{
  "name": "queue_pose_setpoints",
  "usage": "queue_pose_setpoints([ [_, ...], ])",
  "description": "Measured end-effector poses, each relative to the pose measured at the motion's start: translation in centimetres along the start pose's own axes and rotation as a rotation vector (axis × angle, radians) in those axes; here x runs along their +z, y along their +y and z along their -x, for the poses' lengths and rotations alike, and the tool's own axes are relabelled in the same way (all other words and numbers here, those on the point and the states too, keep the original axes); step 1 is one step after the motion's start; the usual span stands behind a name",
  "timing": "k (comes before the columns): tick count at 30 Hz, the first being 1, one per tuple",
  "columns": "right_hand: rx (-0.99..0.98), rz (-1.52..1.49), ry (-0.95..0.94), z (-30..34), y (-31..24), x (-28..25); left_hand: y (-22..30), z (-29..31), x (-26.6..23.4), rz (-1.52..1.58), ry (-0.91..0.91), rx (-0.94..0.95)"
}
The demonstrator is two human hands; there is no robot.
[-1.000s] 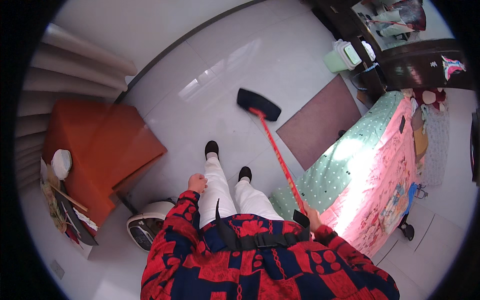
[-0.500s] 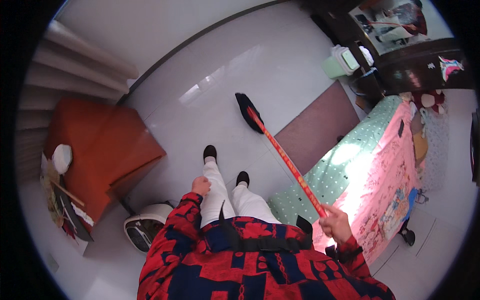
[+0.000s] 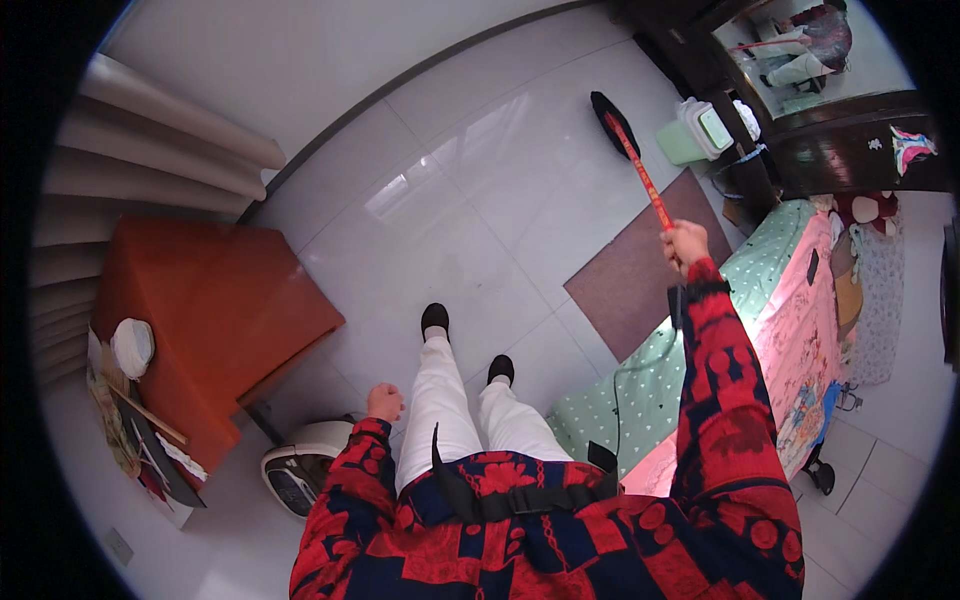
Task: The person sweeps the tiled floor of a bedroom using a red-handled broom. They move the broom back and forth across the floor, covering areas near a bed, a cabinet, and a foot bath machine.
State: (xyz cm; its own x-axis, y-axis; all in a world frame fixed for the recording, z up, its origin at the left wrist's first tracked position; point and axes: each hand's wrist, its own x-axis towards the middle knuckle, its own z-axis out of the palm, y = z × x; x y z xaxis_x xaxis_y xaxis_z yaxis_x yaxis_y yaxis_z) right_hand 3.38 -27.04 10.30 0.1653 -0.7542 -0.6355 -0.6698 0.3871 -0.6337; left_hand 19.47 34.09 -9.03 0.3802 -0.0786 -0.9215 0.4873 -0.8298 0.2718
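The right hand [image 3: 686, 246] grips a red-handled broom [image 3: 648, 185], its black head [image 3: 610, 122] near the green bin [image 3: 684, 144]; the left hand [image 3: 385, 402] (loose, fingers part-curled) is beside the left thigh [image 3: 435, 412].

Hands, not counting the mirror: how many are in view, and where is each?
2. The right hand is out ahead, gripping the red handle; the left hand is just left of the left thigh. Neither is hidden.
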Motion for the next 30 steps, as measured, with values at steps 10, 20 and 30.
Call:
queue_pose_setpoints([
  [10,-0.012,0.311,0.002,0.6,3.7,8.6,3.2,-0.7,0.5,0.072,-0.084,0.034],
  [20,0.674,-0.124,-0.348,22.7,12.7,8.3,4.0,-3.0,-3.1,0.041,-0.056,0.013],
  [30,0.537,-0.263,-0.13,25.8,8.9,4.8,7.3,-5.9,-5.6,-0.078,-0.074,0.04],
])
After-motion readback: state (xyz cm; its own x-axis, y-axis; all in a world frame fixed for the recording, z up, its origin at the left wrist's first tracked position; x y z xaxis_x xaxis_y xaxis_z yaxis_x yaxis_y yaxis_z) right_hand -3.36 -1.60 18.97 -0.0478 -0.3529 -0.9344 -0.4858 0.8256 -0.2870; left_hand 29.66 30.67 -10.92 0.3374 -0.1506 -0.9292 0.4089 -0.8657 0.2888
